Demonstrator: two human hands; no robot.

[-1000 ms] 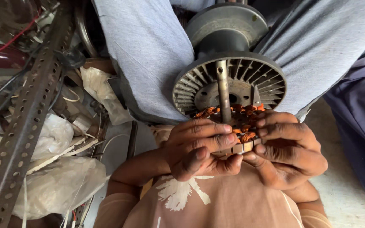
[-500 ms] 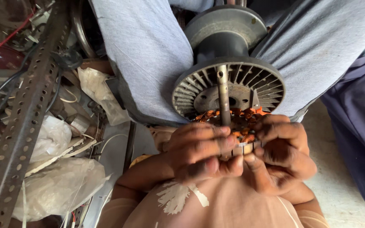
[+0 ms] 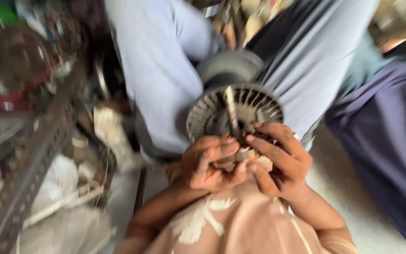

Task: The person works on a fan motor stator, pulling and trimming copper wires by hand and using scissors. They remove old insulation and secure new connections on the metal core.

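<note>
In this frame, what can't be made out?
1. Head view: what the left hand and right hand pinch is covered by fingers.
2. The motor's lower part is hidden behind both hands.
3. Motion blur smears the clutter at left.
4. The purple cloth is cut off by the right edge.

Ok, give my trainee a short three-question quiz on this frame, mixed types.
1. True or false: both hands rest on the near edge of the finned motor part.
2. Which side of the view holds the perforated metal bar? A) left B) right C) top centre
3. What stands up from the middle of the finned part?

Key:
1. True: the left hand and right hand both sit at its near edge, fingers curled over something too blurred to name.
2. A
3. A metal shaft.
</note>
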